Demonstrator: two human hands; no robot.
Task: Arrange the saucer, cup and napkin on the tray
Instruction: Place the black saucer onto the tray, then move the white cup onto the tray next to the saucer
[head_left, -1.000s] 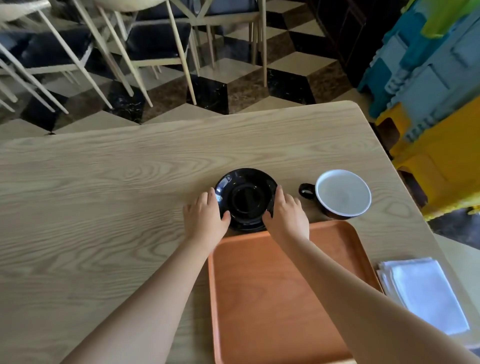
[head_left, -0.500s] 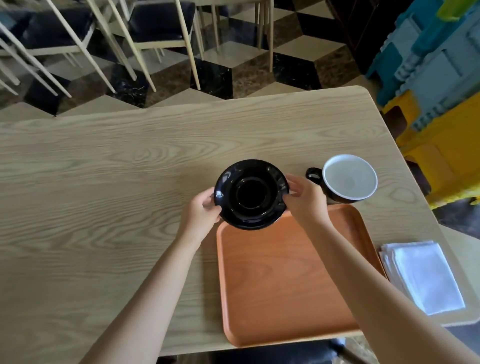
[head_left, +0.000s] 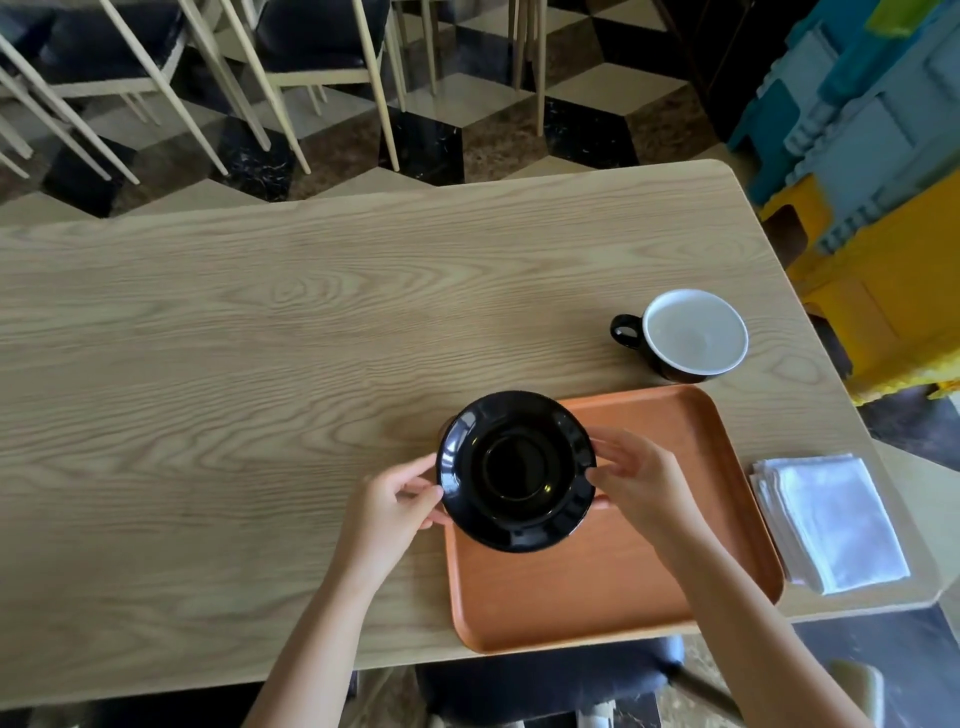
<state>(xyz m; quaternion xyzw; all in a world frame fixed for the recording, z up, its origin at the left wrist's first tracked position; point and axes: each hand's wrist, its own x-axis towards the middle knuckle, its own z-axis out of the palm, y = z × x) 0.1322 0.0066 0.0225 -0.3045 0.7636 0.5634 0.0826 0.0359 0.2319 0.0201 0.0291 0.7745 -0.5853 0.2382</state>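
I hold a glossy black saucer (head_left: 517, 470) by its rim, my left hand (head_left: 397, 501) on its left edge and my right hand (head_left: 641, 486) on its right edge. It hovers over the far left corner of the orange tray (head_left: 623, 566), partly past the tray's left rim. A black cup (head_left: 685, 335) with a white inside stands on the table beyond the tray, handle pointing left. A folded white napkin (head_left: 831, 522) lies on the table right of the tray.
The light wooden table (head_left: 234, 389) stretches wide to the left. Its right edge and rounded corner lie close to the napkin. Chairs (head_left: 291, 62) stand beyond the far edge. Blue and yellow plastic crates (head_left: 883, 171) are stacked at the right. A dark stool (head_left: 545, 686) sits below the near edge.
Both hands lifted the saucer off the table and carried it toward me, from beyond the tray to above its far left corner. The cup and napkin stayed put.
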